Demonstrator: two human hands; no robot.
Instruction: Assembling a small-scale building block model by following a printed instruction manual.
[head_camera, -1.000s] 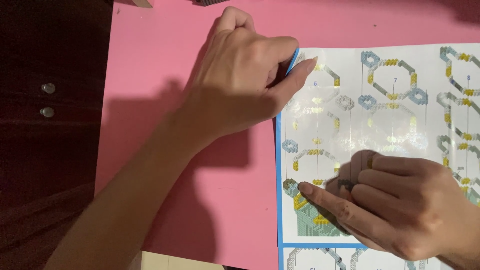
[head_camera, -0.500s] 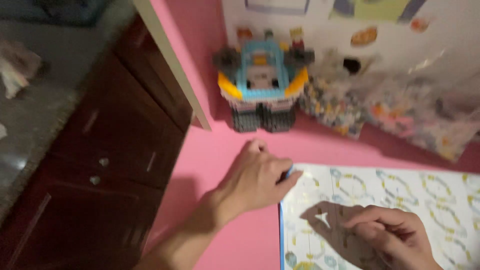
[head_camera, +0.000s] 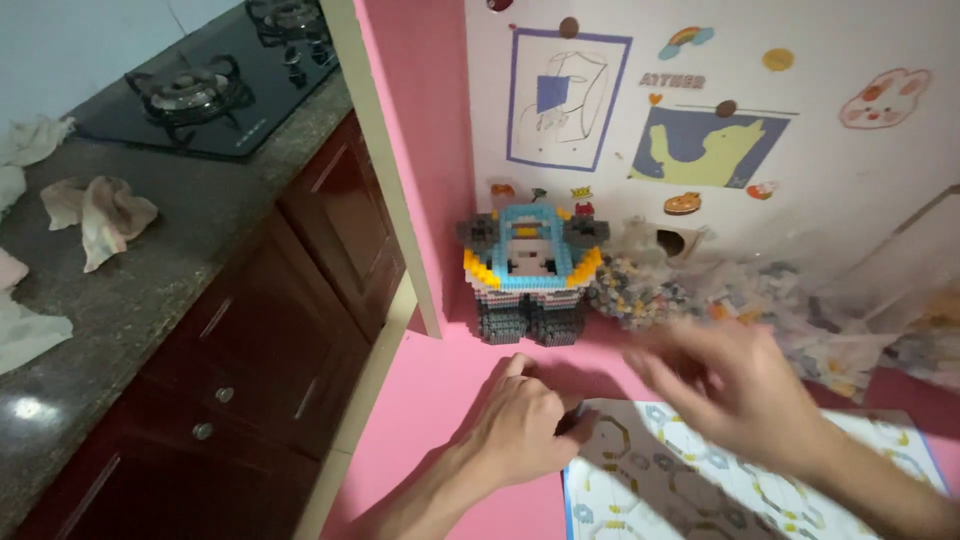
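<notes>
The left hand (head_camera: 520, 425) lies curled on the pink surface (head_camera: 440, 390), its fingertips pressing the corner of one instruction sheet (head_camera: 700, 480). The right hand (head_camera: 735, 390) floats above that sheet, blurry, fingers spread, holding nothing. Just past both hands stands one brick-built model (head_camera: 528, 270). Beside it lies one heap of loose bricks in clear bags (head_camera: 720, 295).

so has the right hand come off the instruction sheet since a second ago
Yes. The right hand has lifted off the instruction sheet, where it pressed before, and now hangs blurred above its top edge, nearer the bags of bricks.
</notes>
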